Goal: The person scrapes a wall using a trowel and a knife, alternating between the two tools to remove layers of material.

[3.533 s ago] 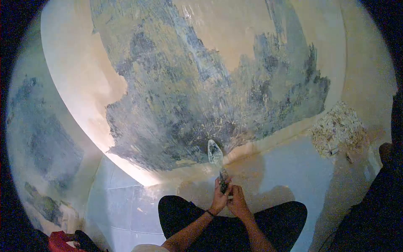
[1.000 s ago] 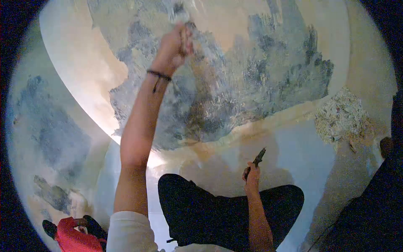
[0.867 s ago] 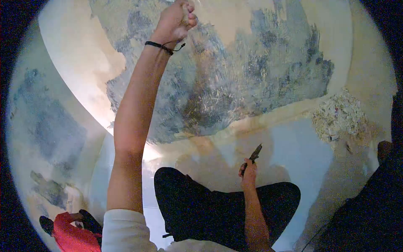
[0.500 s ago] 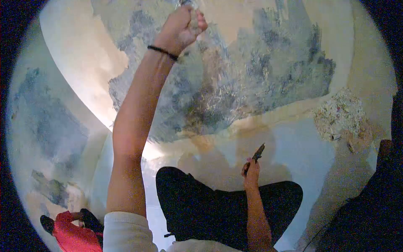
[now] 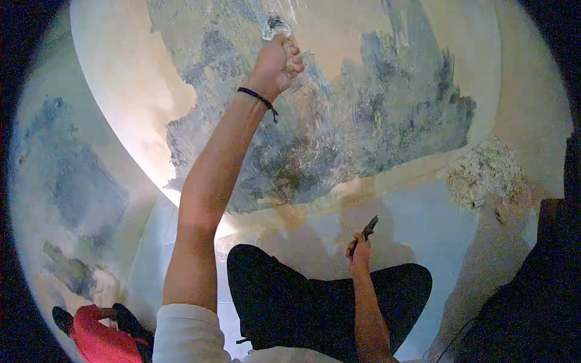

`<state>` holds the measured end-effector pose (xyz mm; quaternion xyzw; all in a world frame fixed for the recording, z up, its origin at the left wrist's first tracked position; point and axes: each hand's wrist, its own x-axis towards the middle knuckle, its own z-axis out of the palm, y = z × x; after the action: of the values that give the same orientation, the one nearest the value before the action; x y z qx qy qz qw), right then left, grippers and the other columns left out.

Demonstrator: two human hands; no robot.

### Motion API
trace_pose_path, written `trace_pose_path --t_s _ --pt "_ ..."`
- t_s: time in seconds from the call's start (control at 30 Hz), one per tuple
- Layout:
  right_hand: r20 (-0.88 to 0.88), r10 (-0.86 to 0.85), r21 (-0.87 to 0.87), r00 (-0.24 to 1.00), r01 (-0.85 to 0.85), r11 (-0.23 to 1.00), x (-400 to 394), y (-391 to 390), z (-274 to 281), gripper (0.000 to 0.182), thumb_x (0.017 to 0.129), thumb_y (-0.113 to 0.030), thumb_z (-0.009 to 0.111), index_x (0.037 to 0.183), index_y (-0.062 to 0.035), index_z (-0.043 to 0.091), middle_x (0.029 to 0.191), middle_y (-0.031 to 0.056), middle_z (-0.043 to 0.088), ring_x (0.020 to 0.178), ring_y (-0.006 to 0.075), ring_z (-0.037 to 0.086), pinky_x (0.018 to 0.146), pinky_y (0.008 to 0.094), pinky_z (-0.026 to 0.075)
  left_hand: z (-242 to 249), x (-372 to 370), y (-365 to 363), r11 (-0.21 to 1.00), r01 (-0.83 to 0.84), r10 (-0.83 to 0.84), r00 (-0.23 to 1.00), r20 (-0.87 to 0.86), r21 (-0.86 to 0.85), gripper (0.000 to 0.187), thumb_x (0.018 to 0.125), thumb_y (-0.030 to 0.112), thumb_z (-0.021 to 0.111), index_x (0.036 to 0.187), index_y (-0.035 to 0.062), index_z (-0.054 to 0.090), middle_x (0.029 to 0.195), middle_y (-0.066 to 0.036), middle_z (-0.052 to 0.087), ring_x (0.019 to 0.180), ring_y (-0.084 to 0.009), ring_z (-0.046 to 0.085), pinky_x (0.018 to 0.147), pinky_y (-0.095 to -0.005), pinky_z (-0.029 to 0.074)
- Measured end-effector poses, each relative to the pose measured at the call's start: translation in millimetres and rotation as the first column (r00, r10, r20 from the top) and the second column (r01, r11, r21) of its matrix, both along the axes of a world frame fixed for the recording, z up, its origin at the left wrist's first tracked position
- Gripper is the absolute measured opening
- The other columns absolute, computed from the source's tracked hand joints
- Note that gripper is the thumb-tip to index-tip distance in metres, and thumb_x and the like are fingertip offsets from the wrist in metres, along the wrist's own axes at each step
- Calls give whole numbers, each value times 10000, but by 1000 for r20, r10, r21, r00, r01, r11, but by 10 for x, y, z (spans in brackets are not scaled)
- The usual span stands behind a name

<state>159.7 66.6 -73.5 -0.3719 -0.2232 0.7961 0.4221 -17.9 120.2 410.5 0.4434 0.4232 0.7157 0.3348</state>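
Note:
My left hand (image 5: pixel 279 65), raised with a dark band at the wrist, is closed around the handle of a brush (image 5: pixel 276 27). The brush has a whitish edge and a dark middle, and its head rests against or very near the painted surface (image 5: pixel 363 109), which is patchy grey-blue and beige. Lower and to the right, above my dark-clothed leg, my right hand (image 5: pixel 359 249) is wrapped round a slim dark tool (image 5: pixel 368 228) that points up and right. What kind of tool it is cannot be made out.
A heap of pale scraps (image 5: pixel 489 176) lies at the right. My bent legs (image 5: pixel 302 302) fill the lower middle. At the lower left is part of another person in red (image 5: pixel 100 333). A large dark shape (image 5: pixel 520 314) occupies the lower right.
My left hand has shifted down and slightly right with the brush, whose head now shows more fully. My right hand and the dark tool sit slightly lower and further left in view.

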Motion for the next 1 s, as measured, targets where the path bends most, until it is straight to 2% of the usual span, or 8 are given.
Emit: trace_pose_path --t_s 0.1,0.2,0.3,0.5,0.7,0.8,0.9,1.0 --pt "-5 5 -15 1000 -5 1000 -32 49 -77 205 854 -262 581 790 -126 441 522 -6 434 356 139 401 313 283 321 -106 17 -64 999 -25 25 1000 -12 44 259 979 281 373 845 79 463 648 -10 474 508 -130 422 444 -275 386" --pt "-40 28 -5 999 -28 1000 -68 96 -134 202 859 -269 579 802 -124 451 524 -9 436 366 133 413 323 274 324 -63 -123 12 996 88 -88 996 -11 31 241 980 281 368 872 85 457 648 -16 471 518 -133 425 444 -273 384" --pt "-38 27 -11 999 -27 1000 2 48 77 194 864 -272 574 816 -118 465 525 -10 437 374 131 423 337 268 332 39 -83 139 999 49 -47 993 107 -15 223 983 288 362 902 99 447 667 -23 475 529 -137 429 444 -268 376" --pt "-39 35 -11 999 -35 999 19 2 -5 200 869 -277 565 833 -103 474 519 -7 431 375 136 410 346 279 333 -214 -61 91 994 63 -64 998 10 86 229 991 315 358 920 115 445 704 -18 475 532 -132 413 447 -266 364" --pt "-96 7 -64 995 -14 998 -10 44 -24 210 883 -289 556 828 -103 475 511 -2 424 369 138 402 335 290 326 180 -245 150 986 -137 147 983 -114 91 280 991 381 386 895 128 460 679 -1 464 501 -131 415 440 -258 356" --pt "-117 45 -39 992 -49 998 -44 78 -94 220 889 -296 551 818 -104 471 510 -2 420 368 135 399 331 287 326 179 -221 115 994 43 -42 999 -17 98 304 979 414 416 888 128 466 662 -4 458 491 -128 421 427 -264 353" --pt "-74 48 -22 996 -50 999 -43 60 -25 224 891 -300 547 802 -111 468 503 -4 414 367 131 396 331 282 327 -191 -243 -26 998 52 -50 995 -87 17 302 974 410 432 890 123 469 658 -7 457 490 -126 431 427 -270 360" --pt "-61 5 -43 998 -8 999 -33 23 62 217 889 -298 549 793 -121 468 498 -5 414 366 131 396 332 279 331 -121 -275 -35 996 -88 86 988 -131 -14 283 978 382 428 890 117 470 686 -12 467 506 -134 433 444 -269 370"
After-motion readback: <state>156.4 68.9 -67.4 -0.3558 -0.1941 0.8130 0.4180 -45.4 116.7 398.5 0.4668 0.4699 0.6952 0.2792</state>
